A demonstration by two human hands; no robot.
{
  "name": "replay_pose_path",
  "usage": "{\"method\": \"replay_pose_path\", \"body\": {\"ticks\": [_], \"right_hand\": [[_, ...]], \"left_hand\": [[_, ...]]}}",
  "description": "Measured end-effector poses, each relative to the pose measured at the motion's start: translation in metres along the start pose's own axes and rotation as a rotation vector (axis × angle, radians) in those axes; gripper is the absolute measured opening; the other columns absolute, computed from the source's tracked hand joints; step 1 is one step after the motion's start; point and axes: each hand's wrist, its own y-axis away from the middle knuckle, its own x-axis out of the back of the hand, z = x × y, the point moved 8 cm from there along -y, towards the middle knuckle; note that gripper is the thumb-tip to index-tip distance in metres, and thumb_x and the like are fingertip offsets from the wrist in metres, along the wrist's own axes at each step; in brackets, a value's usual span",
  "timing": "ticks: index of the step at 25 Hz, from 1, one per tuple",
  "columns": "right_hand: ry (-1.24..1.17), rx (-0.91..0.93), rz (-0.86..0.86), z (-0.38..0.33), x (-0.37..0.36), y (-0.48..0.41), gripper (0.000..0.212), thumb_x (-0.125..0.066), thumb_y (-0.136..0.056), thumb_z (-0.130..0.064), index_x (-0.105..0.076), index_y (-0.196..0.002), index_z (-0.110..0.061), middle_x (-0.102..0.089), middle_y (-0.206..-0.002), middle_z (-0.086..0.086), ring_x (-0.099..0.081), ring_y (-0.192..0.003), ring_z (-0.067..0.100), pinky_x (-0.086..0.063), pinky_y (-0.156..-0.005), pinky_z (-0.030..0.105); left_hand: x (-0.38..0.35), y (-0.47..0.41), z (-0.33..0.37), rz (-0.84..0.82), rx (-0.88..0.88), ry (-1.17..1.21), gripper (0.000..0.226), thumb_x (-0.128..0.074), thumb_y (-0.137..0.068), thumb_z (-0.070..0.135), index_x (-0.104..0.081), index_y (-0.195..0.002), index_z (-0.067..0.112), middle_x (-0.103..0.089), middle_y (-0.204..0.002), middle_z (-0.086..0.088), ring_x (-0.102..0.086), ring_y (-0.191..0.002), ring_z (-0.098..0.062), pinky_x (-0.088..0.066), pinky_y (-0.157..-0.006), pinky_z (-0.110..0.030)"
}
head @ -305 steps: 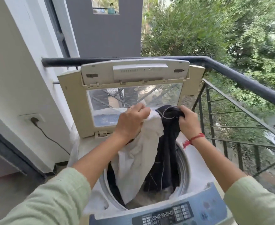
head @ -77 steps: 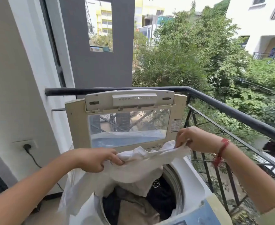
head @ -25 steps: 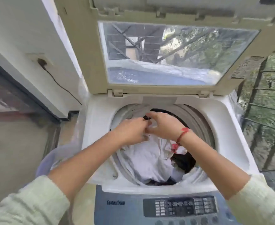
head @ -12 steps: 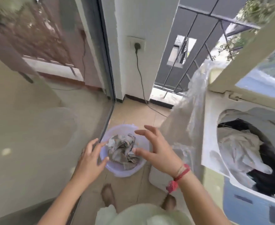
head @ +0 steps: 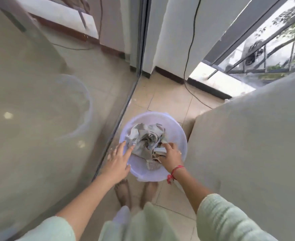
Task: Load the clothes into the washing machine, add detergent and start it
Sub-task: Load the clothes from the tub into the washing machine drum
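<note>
Grey crumpled clothes (head: 146, 138) lie heaped in a pale lilac plastic tub (head: 139, 171), which stands on the tiled floor (head: 169, 101). We note a checked patch of cloth low in the heap, towards the near rim.

Right hand (head: 170, 154): fingers curled down into the near right side of the heap, grip clamped on the clothes. A red thread band (head: 175, 170) sits round that wrist.

Left hand (head: 117, 159): reaches in over the tub's left rim, fingers straight and spread, grip apart, holding nothing. Its fingertips are at the edge of the heap; we cannot tell whether they touch the cloth.

Both forearms come out of light green sleeves (head: 221, 214). Two bare feet (head: 123, 193) stand just behind the tub.

Left of the tub runs a glass door (head: 39, 101), with the tub's faint reflection in it. A pale bulk (head: 247, 145) stands just right of the tub, too blurred to make out. A black cord (head: 189, 49) hangs down the white wall and trails across the floor. A dark railing (head: 265, 54) shows at upper right.
</note>
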Motion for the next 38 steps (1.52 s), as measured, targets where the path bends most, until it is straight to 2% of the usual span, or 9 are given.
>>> {"method": "replay_pose_path", "body": {"ticks": [3, 9, 11, 14, 21, 25, 29, 33, 38], "right_hand": [[0.161, 0.101, 0.018, 0.019, -0.052, -0.078, 0.062, -0.059, -0.084, -0.015, -0.033, -0.140, -0.017, -0.031, -0.143, 0.012, -0.039, -0.125, 0.036, -0.039, -0.100, 0.041], [0.547, 0.189, 0.042, 0.018, -0.131, -0.210, 0.088, -0.063, -0.082, -0.040, -0.007, -0.148, -0.023, -0.018, -0.154, 0.009, -0.019, -0.140, 0.036, -0.020, -0.108, 0.060], [0.537, 0.181, 0.024, 0.016, -0.141, -0.235, 0.071, -0.055, -0.087, -0.019, -0.016, -0.146, -0.024, -0.036, -0.143, 0.015, -0.030, -0.133, 0.040, -0.031, -0.100, 0.059], [0.209, 0.160, 0.048, 0.013, -0.126, -0.235, 0.056, -0.044, -0.083, 0.004, -0.046, -0.133, -0.020, -0.051, -0.119, 0.020, -0.047, -0.113, 0.038, -0.043, -0.090, 0.043], [-0.501, 0.161, 0.224, 0.002, -0.013, -0.064, 0.044, -0.055, -0.085, -0.004, -0.062, -0.114, -0.036, -0.053, -0.116, 0.003, -0.052, -0.108, 0.021, -0.044, -0.092, 0.030], [-0.517, 0.311, 0.490, -0.049, 0.083, 0.046, 0.056, -0.050, -0.077, 0.012, -0.064, -0.119, -0.022, -0.051, -0.117, 0.000, -0.051, -0.107, 0.012, -0.037, -0.091, 0.008], [-0.674, 0.358, 0.798, -0.089, 0.195, 0.143, 0.066, -0.047, -0.065, 0.015, -0.067, -0.112, -0.027, -0.057, -0.108, -0.002, -0.056, -0.101, 0.010, -0.045, -0.089, 0.020], [-0.911, 0.472, 0.992, -0.123, 0.310, 0.228, 0.066, -0.039, -0.056, 0.012, -0.067, -0.107, -0.019, -0.062, -0.102, 0.006, -0.058, -0.096, 0.007, -0.045, -0.090, 0.021], [-1.132, 0.584, 1.027, -0.133, 0.394, 0.295, 0.059, -0.037, -0.059, 0.011, -0.070, -0.104, -0.009, -0.071, -0.096, 0.009, -0.065, -0.096, 0.018, -0.051, -0.089, 0.035]], "left_hand": [[-0.062, -0.042, -0.006, 0.075, -0.022, 0.067, 0.087, -0.082, -0.060, 0.020, -0.041, -0.137, 0.017, -0.036, -0.141, -0.020, -0.045, -0.124, -0.044, -0.046, -0.091, -0.058], [-0.122, -0.084, -0.026, 0.327, -0.051, 0.139, 0.063, -0.062, -0.078, 0.030, -0.038, -0.136, 0.020, -0.027, -0.143, -0.014, -0.023, -0.134, -0.034, -0.034, -0.103, -0.056], [-0.130, -0.084, -0.037, 0.333, -0.025, 0.158, 0.057, -0.051, -0.082, 0.034, -0.038, -0.137, 0.020, -0.028, -0.145, -0.015, -0.023, -0.136, -0.033, -0.029, -0.105, -0.049], [-0.140, -0.076, -0.059, 0.281, 0.059, 0.213, 0.070, -0.066, -0.080, 0.023, -0.032, -0.141, 0.021, -0.024, -0.150, -0.016, -0.022, -0.139, -0.036, -0.030, -0.105, -0.048], [-0.071, -0.038, -0.032, 0.099, 0.033, 0.289, 0.093, -0.074, -0.074, 0.021, -0.012, -0.142, 0.033, -0.022, -0.152, -0.014, -0.026, -0.138, -0.039, -0.036, -0.103, -0.055], [0.016, -0.009, 0.021, 0.016, -0.039, 0.395, 0.123, -0.078, -0.064, 0.046, 0.021, -0.137, 0.051, 0.006, -0.156, -0.003, -0.008, -0.144, -0.025, -0.022, -0.113, -0.046], [0.118, 0.022, 0.074, 0.174, -0.050, 0.543, 0.138, -0.058, -0.037, 0.088, 0.031, -0.134, 0.047, 0.017, -0.154, 0.001, 0.010, -0.143, -0.017, -0.012, -0.113, -0.048], [0.197, 0.041, 0.097, 0.237, -0.032, 0.539, 0.149, -0.075, -0.036, 0.074, 0.030, -0.136, 0.039, 0.021, -0.154, 0.000, 0.006, -0.145, -0.022, -0.014, -0.114, -0.055], [0.274, 0.062, 0.130, 0.311, -0.184, 0.755, 0.149, -0.080, -0.038, 0.067, 0.027, -0.137, 0.038, 0.019, -0.155, 0.002, 0.006, -0.144, -0.012, -0.014, -0.115, -0.031]]}}
